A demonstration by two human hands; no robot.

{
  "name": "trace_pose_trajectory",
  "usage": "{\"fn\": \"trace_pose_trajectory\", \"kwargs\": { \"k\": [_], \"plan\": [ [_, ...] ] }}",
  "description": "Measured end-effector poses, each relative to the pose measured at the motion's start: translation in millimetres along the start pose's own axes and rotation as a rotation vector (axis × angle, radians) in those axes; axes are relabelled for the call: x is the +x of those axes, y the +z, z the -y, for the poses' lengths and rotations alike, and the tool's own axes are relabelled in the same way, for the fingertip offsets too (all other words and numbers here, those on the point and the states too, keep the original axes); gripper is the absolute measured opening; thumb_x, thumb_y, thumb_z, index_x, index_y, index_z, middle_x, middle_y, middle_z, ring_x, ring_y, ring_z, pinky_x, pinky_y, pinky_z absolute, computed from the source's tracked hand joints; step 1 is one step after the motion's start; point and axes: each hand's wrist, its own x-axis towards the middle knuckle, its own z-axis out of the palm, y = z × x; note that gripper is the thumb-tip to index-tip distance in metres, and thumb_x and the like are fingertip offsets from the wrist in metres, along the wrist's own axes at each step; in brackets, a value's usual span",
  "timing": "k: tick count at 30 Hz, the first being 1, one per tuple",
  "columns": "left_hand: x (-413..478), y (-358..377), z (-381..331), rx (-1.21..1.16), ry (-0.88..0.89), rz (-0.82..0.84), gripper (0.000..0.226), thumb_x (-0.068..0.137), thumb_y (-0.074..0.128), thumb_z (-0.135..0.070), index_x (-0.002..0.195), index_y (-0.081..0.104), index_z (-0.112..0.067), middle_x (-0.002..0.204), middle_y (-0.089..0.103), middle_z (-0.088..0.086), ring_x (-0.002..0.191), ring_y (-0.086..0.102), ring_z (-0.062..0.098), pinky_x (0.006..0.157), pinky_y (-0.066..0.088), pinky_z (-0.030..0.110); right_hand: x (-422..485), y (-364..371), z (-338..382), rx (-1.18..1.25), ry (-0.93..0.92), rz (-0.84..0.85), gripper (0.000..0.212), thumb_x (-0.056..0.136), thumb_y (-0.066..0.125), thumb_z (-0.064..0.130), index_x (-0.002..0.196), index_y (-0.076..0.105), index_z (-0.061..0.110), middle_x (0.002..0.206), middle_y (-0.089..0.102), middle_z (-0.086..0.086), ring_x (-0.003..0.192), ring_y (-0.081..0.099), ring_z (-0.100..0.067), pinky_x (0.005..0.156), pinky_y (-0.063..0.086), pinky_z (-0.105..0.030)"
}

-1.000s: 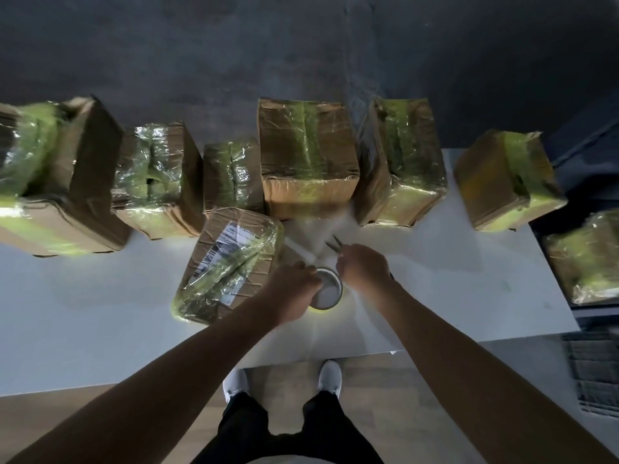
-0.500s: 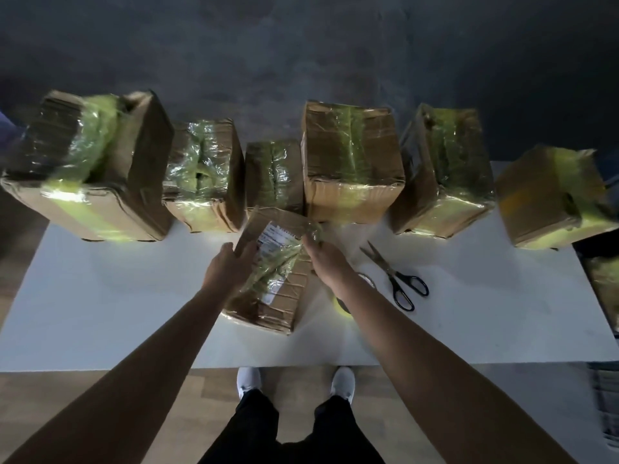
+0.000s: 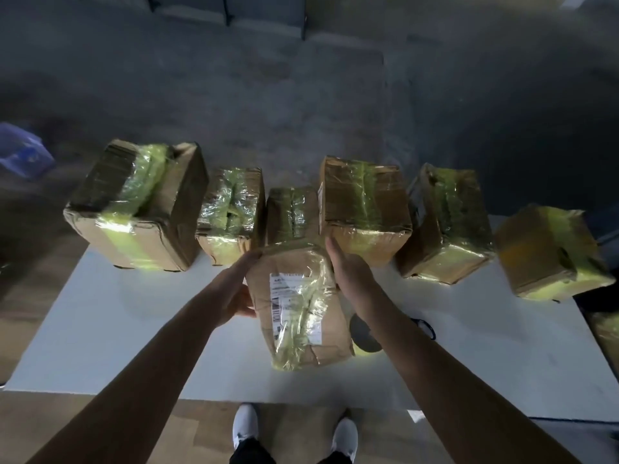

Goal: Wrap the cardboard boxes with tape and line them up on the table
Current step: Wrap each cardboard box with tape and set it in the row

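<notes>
The shoes [image 3: 246, 426] are cut off by the lower edge. On the table [image 3: 117, 329], the right forearm hides most of the tape roll [image 3: 363, 333] and all but a handle loop of the scissors [image 3: 425, 326]. The box [image 3: 298, 306], label up, sits mid-table; whether it rests there I cannot tell. The left hand [image 3: 234, 293] and right hand [image 3: 348, 272] press flat on its sides, fingers straight. Its far end reaches the row of taped boxes [image 3: 363, 209]; a further box [image 3: 606, 336] at right is cut off
</notes>
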Motion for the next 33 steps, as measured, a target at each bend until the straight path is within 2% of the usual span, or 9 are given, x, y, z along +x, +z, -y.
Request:
{"fn": "trace_pose_trajectory", "kwargs": {
  "k": [5, 12, 14, 17, 21, 24, 26, 30, 33],
  "plan": [
    [-17, -3, -16, 0.019, 0.064, 0.009, 0.035, 0.092, 0.048, -0.033, 0.107, 0.064, -0.006, 0.085, 0.073, 0.013, 0.075, 0.069, 0.029, 0.076, 0.054, 0.041, 11, -14, 24, -0.021, 0.102, 0.020, 0.062, 0.085, 0.043, 0.073, 0.057, 0.052, 0.018, 0.045, 0.047, 0.004, 0.048, 0.051, -0.014, 0.054, 0.037, -0.027],
    [-22, 14, -23, -0.055, 0.196, -0.163, 0.097, 0.055, 0.087, -0.046, 0.125, 0.049, 0.010, 0.099, 0.066, 0.018, 0.085, 0.065, 0.028, 0.071, 0.051, 0.036, 4, 19, 31, -0.160, 0.127, 0.044, 0.086, 0.070, 0.055, 0.081, 0.115, 0.064, 0.010, 0.080, 0.065, 0.001, 0.071, 0.062, -0.010, 0.056, 0.042, -0.021],
    [-22, 19, -21, -0.009, 0.196, -0.326, 0.102, 0.057, 0.085, -0.054, 0.129, 0.041, 0.005, 0.108, 0.064, 0.016, 0.093, 0.065, 0.028, 0.077, 0.054, 0.038, 2, 31, 30, -0.111, 0.137, 0.040, 0.095, 0.065, 0.058, 0.082, 0.129, 0.055, 0.011, 0.109, 0.068, -0.005, 0.096, 0.065, -0.021, 0.071, 0.047, -0.026],
    [-17, 17, -16, 0.027, 0.174, -0.462, 0.095, 0.064, 0.087, -0.045, 0.130, 0.035, -0.001, 0.109, 0.058, 0.011, 0.089, 0.060, 0.020, 0.065, 0.050, 0.029, 0, 40, 32, -0.094, 0.104, 0.008, 0.095, 0.073, 0.057, 0.076, 0.137, 0.046, 0.008, 0.127, 0.061, -0.010, 0.112, 0.060, -0.028, 0.082, 0.047, -0.030],
    [-9, 11, -12, -0.061, 0.182, -0.455, 0.077, 0.070, 0.086, -0.032, 0.125, 0.040, -0.005, 0.112, 0.061, 0.015, 0.094, 0.064, 0.028, 0.068, 0.055, 0.035, -1, 33, 24, -0.122, 0.027, 0.055, 0.074, 0.090, 0.049, 0.063, 0.136, 0.046, 0.005, 0.119, 0.063, -0.009, 0.108, 0.059, -0.026, 0.076, 0.038, -0.027],
    [-10, 12, -7, -0.081, 0.215, -0.453, 0.066, 0.073, 0.084, -0.028, 0.120, 0.042, -0.007, 0.107, 0.062, 0.013, 0.093, 0.065, 0.027, 0.067, 0.054, 0.036, -4, 23, 19, -0.098, -0.049, 0.112, 0.043, 0.096, 0.045, 0.053, 0.096, 0.060, 0.013, 0.076, 0.061, -0.001, 0.075, 0.060, -0.020, 0.062, 0.041, -0.030],
    [-11, 9, -1, -0.156, 0.266, -0.427, 0.052, 0.074, 0.083, -0.022, 0.113, 0.050, -0.007, 0.096, 0.067, 0.010, 0.082, 0.067, 0.023, 0.058, 0.053, 0.030, -7, 19, 14, -0.055, -0.075, 0.127, 0.035, 0.096, 0.046, 0.052, 0.079, 0.055, 0.022, 0.069, 0.058, 0.001, 0.069, 0.059, -0.017, 0.063, 0.045, -0.031],
    [-12, -8, 13, -0.357, 0.319, -0.178, 0.031, 0.076, 0.075, -0.024, 0.092, 0.067, 0.001, 0.074, 0.070, 0.013, 0.063, 0.067, 0.029, 0.050, 0.053, 0.028, -11, 12, 11, 0.072, -0.160, 0.059, 0.018, 0.087, 0.063, 0.049, 0.080, 0.055, 0.034, 0.076, 0.064, 0.018, 0.075, 0.061, 0.004, 0.065, 0.044, -0.010],
    [-9, -11, 33, -0.408, 0.233, -0.026, 0.030, 0.079, 0.069, -0.034, 0.081, 0.075, -0.004, 0.078, 0.069, 0.016, 0.067, 0.068, 0.029, 0.061, 0.056, 0.033, -9, 14, 15, 0.055, -0.179, 0.038, 0.059, 0.066, 0.067, 0.067, 0.111, 0.052, 0.033, 0.123, 0.051, 0.004, 0.114, 0.050, -0.012, 0.096, 0.044, -0.030]
  ]
}}
